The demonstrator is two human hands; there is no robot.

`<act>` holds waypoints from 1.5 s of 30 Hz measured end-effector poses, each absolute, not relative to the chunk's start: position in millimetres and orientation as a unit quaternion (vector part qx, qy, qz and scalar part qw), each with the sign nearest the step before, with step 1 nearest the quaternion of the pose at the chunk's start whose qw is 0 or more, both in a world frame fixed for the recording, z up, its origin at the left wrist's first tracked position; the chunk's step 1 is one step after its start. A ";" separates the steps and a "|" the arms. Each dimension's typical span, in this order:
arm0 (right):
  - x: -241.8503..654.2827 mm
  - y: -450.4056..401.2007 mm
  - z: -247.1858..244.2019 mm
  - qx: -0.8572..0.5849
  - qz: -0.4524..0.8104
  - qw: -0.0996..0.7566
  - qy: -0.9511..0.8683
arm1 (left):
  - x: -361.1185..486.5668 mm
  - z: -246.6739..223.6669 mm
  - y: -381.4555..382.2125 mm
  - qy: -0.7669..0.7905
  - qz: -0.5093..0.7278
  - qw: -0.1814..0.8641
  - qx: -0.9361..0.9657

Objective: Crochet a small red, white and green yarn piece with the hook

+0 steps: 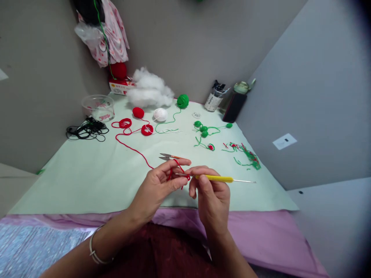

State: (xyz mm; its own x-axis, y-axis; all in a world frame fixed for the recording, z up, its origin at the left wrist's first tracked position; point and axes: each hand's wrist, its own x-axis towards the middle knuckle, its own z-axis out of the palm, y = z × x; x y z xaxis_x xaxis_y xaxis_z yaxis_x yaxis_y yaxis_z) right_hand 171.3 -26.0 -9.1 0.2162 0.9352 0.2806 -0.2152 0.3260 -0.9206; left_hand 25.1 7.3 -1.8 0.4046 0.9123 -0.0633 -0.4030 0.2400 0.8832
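Red yarn runs from a red ball across the table to my left hand. The strand passes over its raised index finger, and the thumb pinches a small red loop piece with the other fingers. My right hand grips a crochet hook by its yellow handle. The hook's thin metal tip lies level at the red loops between both hands; whether yarn is caught on it is too small to tell. Just behind my left fingers lie small scissors, partly hidden.
White stuffing, a green yarn ball and a white ball stand at the back. Black cord and a clear tub are left. Green pieces, red-green scraps and a dark phone are right.
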 end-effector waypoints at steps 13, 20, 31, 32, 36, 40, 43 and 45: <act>172.6 -27.3 -13.4 -0.401 0.335 0.669 -0.529 | 25.4 1.1 3.8 0.334 0.442 0.733 0.396; 173.0 -31.8 -22.6 -0.429 -0.052 0.556 -0.710 | 25.6 1.5 0.3 0.309 0.449 0.759 0.356; 182.3 -23.4 -8.7 -0.369 0.343 0.676 -0.537 | 21.3 0.7 4.8 0.250 0.441 0.796 0.330; 181.1 -22.7 -10.4 -0.373 0.350 0.664 -0.545 | 22.3 0.0 3.6 0.257 0.441 0.789 0.341; 179.0 -21.3 -13.9 -0.397 0.358 0.648 -0.543 | 23.9 -2.5 2.2 0.279 0.445 0.763 0.376; 177.0 -24.2 -13.4 -0.411 0.281 0.635 -0.590 | 26.9 -2.8 2.3 0.302 0.464 0.744 0.374; 174.8 -28.8 -17.8 -0.431 0.104 0.592 -0.673 | 30.6 -3.2 0.7 0.306 0.483 0.748 0.337; 175.6 -30.8 -20.7 -0.428 -0.004 0.564 -0.706 | 30.8 -3.6 0.9 0.290 0.467 0.777 0.307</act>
State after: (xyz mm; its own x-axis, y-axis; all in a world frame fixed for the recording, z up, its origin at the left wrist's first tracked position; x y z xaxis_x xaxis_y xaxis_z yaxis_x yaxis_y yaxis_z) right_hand 175.6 -30.8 -20.7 0.0040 0.6001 0.7999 0.6090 0.6330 -0.4780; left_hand 30.8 0.9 -3.6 0.3956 0.9038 -0.1631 -0.5475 0.3747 0.7482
